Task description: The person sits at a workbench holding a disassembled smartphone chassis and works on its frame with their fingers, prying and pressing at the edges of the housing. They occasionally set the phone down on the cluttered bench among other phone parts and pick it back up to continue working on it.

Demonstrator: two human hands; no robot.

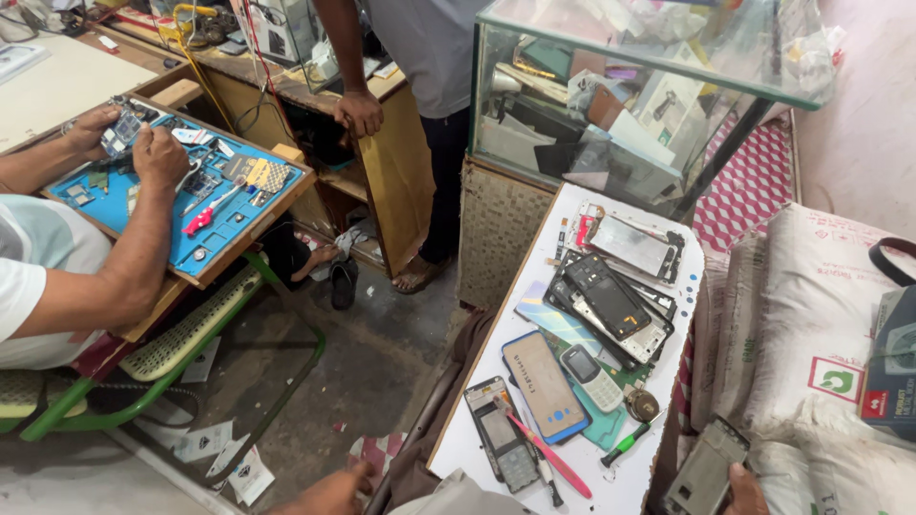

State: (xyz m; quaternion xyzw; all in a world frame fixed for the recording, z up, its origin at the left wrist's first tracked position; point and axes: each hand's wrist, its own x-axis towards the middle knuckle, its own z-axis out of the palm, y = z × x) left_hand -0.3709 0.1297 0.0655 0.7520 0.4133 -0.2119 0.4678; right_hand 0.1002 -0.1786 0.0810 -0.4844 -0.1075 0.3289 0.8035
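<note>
**Phone frame in the right hand, parts spread across the white surface**

Down at the near edge, the right hand [746, 486] had its grip closed on a bare phone frame [706, 469], a grey, stripped shell tilted up just right of the white surface [496, 381]. Only the thumb and top of that hand showed. The left hand [329, 492] sat low at the near edge, left of the surface and apart from it; whether its grip was open or closed, I could not tell, and nothing showed in it.

On the surface itself, plenty lay about: a blue-edged phone [544, 386] face down near the middle, a small keypad phone [592, 378] just right of it, an open phone chassis [501, 434] nearer, and a pink-handled tool [551, 456] lying slantwise by the near edge. A green-handled screwdriver [627, 442] lay to the right. Farther off, a stack of dismantled phones [615, 296] crowded the far end, under a glass display case [630, 95].

Over on the far left, another person's two hands [157, 153] worked over a blue repair mat [181, 205]. A third person stood at the far side, one hand [360, 112] resting on a wooden counter [396, 172]. White sacks [821, 324] were piled at the right.
</note>
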